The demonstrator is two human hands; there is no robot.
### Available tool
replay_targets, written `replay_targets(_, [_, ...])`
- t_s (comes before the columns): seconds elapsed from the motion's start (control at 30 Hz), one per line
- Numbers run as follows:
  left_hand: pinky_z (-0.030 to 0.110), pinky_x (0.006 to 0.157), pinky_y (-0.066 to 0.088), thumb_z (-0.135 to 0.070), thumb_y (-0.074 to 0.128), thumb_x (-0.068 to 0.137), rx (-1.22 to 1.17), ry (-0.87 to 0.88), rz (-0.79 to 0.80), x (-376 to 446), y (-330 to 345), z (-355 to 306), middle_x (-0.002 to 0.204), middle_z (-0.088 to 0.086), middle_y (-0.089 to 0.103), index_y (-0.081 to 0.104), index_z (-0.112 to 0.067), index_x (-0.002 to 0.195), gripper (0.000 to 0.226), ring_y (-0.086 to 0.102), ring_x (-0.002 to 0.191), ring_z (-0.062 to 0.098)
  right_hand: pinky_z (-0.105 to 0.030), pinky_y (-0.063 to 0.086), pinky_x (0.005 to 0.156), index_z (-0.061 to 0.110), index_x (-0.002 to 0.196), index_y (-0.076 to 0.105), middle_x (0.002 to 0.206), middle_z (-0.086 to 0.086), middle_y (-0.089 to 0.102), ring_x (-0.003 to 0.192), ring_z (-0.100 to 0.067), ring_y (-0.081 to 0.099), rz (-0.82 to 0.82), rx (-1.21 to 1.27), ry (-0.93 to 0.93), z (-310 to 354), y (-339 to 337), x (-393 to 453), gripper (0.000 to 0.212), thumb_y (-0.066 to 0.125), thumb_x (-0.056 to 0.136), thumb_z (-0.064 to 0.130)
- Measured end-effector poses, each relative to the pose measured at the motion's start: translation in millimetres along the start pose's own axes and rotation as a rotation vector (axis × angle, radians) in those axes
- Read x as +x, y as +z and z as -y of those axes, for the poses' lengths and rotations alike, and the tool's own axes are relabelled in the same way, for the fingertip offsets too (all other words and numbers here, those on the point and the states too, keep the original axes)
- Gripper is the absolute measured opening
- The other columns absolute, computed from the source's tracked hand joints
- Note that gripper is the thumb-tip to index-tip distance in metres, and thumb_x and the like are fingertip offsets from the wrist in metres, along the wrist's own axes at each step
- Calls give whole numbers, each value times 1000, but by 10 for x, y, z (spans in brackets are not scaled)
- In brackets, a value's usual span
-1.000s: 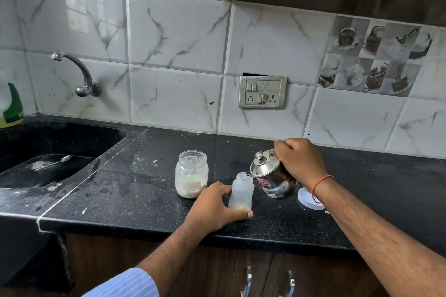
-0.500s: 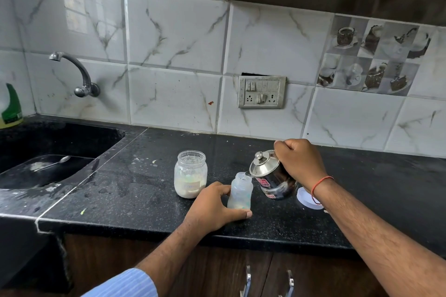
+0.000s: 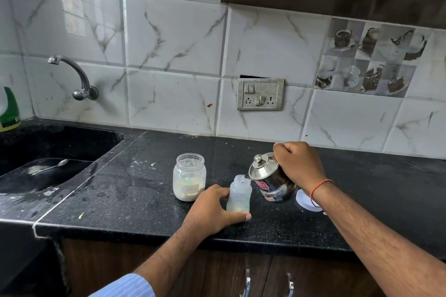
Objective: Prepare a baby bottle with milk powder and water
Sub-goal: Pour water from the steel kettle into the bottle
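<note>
a black speckled counter fills the middle of the frame, with a dark sink at the left edge. low and right of centre, the right hand curls round the handle of a steel kettle, tilted with its spout at the mouth of the baby bottle. the left hand grips that upright bottle at its base. just left stands an open powder jar; a white lid lies beneath the right wrist.
</note>
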State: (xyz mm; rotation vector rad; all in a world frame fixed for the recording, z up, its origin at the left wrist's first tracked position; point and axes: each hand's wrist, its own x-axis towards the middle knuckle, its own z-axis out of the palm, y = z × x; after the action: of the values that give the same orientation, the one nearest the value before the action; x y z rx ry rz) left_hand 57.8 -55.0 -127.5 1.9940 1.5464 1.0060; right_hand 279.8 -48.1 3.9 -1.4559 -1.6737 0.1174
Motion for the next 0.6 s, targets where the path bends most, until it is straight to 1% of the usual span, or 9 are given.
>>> replay_targets(0.17, [15,72,39,-70,94,67,0,4,-9,-2,1,-1,104,-22,59,75,-30,129,76,57,91,-2,-31,28,53,12,49,40,43,4,29,49,-17,31,-14,-14,-10,-17,15,-2,52,57,95,28])
replay_targets(0.33, [17,77,44,-72,94,65,2,-1,-12,2,2,1,109,-22,62,74,-30,133,81,60,96,0,-32,28,53,11,51,42,45,4,31,50,-18,32,-16,-22,-11,-33,20,3,50,57,95,30])
replay_targets(0.43, [17,77,43,-70,94,66,0,-4,-4,6,5,3,108,-22,60,74,-31,133,80,59,96,0,-31,29,53,8,52,45,44,4,32,49,-17,33,-13,-16,-11,-43,28,15,50,57,95,31])
replay_targets(0.5, [17,77,43,-69,94,67,1,0,0,6,5,3,108,-22,59,73,-31,134,79,59,95,0,-31,29,53,8,52,45,44,4,33,49,-17,33,-10,-18,-12,-39,29,16,50,57,95,31])
replay_targets(0.53, [17,79,44,-70,94,67,2,-1,1,8,4,4,109,-22,59,73,-31,136,82,59,96,0,-31,29,53,10,51,45,44,5,33,49,-17,33,-8,-21,-13,-36,27,14,50,58,95,31])
replay_targets(0.6, [21,87,50,-71,94,66,-1,-7,4,12,3,6,115,-21,62,72,-30,138,86,60,101,1,-31,29,53,11,51,46,44,5,34,49,-17,33,-2,-20,-12,-32,21,10,50,58,96,30])
